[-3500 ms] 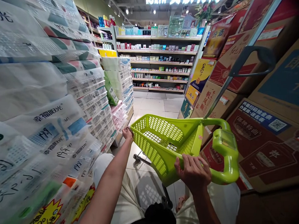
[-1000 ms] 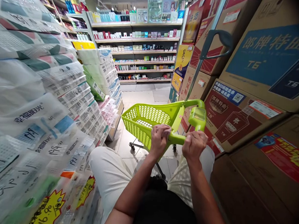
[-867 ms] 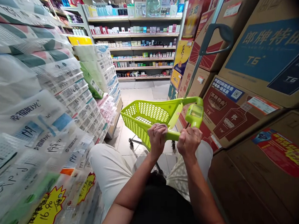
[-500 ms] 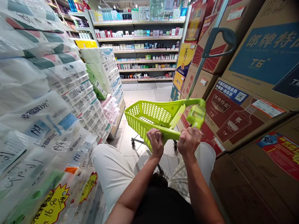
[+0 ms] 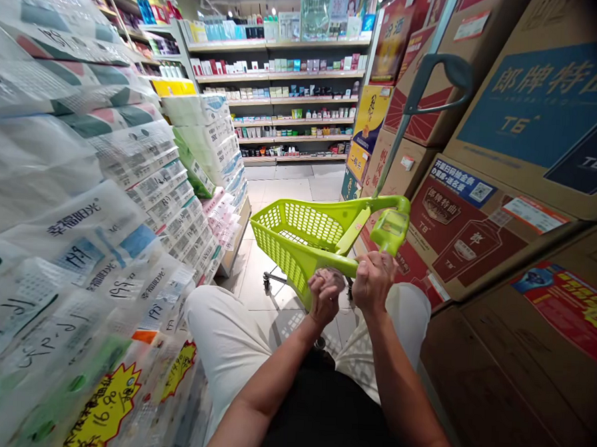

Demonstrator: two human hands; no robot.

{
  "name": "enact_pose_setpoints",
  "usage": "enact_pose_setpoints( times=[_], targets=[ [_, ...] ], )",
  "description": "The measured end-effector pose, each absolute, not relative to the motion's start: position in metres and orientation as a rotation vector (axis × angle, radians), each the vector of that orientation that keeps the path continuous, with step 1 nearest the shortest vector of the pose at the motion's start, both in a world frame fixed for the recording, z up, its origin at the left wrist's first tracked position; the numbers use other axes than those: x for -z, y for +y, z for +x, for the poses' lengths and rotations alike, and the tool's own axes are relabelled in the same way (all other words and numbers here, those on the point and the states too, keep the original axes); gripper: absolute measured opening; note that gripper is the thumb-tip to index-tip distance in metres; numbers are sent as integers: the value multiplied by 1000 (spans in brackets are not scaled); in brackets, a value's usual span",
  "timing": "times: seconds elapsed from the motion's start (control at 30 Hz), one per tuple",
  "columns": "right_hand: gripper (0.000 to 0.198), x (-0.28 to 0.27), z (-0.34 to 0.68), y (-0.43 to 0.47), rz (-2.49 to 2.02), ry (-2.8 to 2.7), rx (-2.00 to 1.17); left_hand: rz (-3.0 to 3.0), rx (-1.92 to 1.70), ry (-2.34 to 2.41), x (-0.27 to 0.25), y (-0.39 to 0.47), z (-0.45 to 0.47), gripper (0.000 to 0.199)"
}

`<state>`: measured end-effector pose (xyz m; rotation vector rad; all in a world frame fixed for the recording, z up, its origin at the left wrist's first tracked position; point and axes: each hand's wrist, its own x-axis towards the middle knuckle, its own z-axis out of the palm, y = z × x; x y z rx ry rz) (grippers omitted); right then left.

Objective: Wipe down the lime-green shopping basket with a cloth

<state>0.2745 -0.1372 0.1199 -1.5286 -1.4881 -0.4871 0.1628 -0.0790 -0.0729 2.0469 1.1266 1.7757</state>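
Note:
A lime-green shopping cart (image 5: 298, 227) with a perforated basket stands in front of my knees. My right hand (image 5: 374, 281) is wrapped round the near right part of the cart's green handle (image 5: 344, 264). Just below and left of that bar is my left hand (image 5: 326, 293), its fingers curled in and partly smeared by motion. It looks apart from the bar, and nothing shows inside it. The basket's visible floor bears no goods.
Stacked tissue packs (image 5: 145, 175) line the left side closely. Cardboard liquor cartons (image 5: 459, 218) rise on the right, with a blue-grey trolley handle (image 5: 438, 84) in front of them. Ahead, across the tiled floor (image 5: 290, 183), stand shelves (image 5: 285, 103) of small boxed goods.
My left hand has come off the cart handle and moved slightly right and down. My right hand has shifted a little left, still gripping. The cart has barely moved.

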Motion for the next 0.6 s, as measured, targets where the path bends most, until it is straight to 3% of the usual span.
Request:
enact_pose_setpoints(
  times=[0.27, 0.47, 0.6],
  targets=[
    [32, -117, 271, -134, -1511, -1593, 539, 2161, -1415, 1273, 125, -97, 117, 21],
    [31, -121, 260, -133, -1513, -1560, 533, 1813, -1857, 1537, 104, -73, 127, 22],
    [33, -122, 260, -135, -1514, -1536, 509, 1605, -1771, 1562, 96, -77, 139, 29]
  ],
)
